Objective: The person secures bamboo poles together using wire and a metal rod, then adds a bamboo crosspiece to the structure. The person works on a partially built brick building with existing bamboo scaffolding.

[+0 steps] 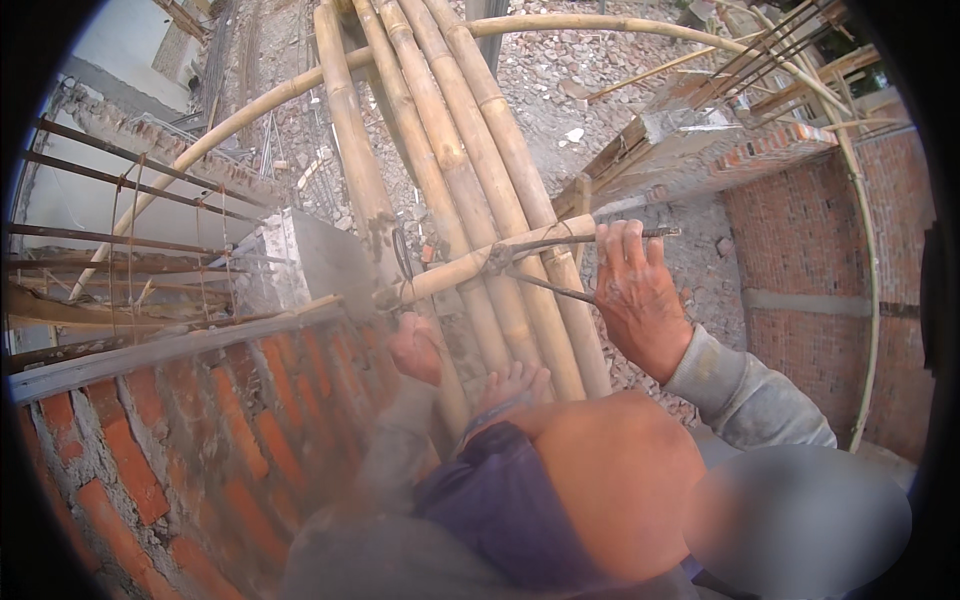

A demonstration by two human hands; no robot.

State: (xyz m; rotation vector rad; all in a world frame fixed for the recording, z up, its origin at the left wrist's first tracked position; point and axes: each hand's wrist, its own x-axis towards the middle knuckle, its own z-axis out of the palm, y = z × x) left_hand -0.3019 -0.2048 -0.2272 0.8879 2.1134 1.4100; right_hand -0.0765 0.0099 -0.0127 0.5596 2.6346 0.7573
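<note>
Right hand: in the head view, the right hand (642,292) is at the crosspiece's right end, fingers pressed together and curled over the upper handle of a dark metal tool (498,261); the lower handle reaches the palm's edge.
Tool: its head meets the crosspiece above the poles, the two handles splayed apart, probably for leverage.
Left hand: the left hand (415,350) is just near of the crosspiece's left end, fingers curled in; haze and angle mean I cannot tell whether they pinch anything.
Bamboo crosspiece: the crosspiece (435,279) lies aslant over the long bamboo poles (460,180), between the hands, presumably to keep them side by side.
Wire: a dark loop (402,255) stands by its left end, perhaps as a binding.
Foot: a bare foot (508,386) is at the near end of the poles, probably for balance.
Surroundings: brick wall (135,470) near left; rusty rods (130,185) beyond it; rubble (545,110) far.
</note>
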